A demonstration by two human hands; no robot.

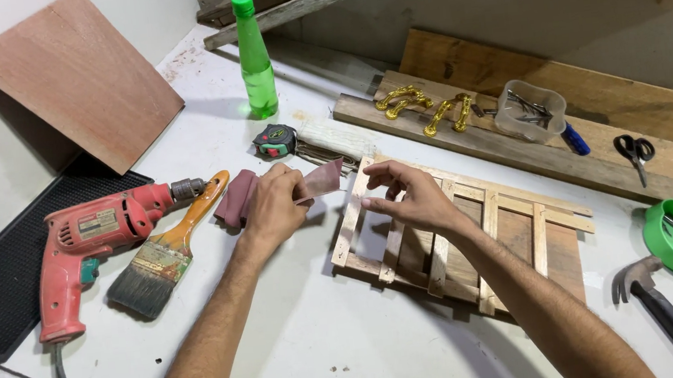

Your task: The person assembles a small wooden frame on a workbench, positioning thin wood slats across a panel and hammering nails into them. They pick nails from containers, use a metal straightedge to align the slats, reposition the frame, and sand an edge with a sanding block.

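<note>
Your left hand (272,208) is resting on the white desk (319,341), and its fingers are closed in a pinch on a reddish sheet of sandpaper (320,180). The sheet is lying almost flat, just beside the top left corner of the wooden frame (458,234). Your right hand (408,198) is hovering over the left part of the frame; its fingers are half open and curled, and they are holding nothing. I cannot tell if the fingertips are touching the slats.

Behind your left hand, a folded dark red cloth (235,198) is lying on the desk. Further left are a paintbrush (168,252) and a red drill (93,248), side by side. A tape measure (275,140) and a green bottle (255,60) are standing behind the sandpaper. A hammer (666,313) is lying at the right, near a green bowl (658,238) with screws.
</note>
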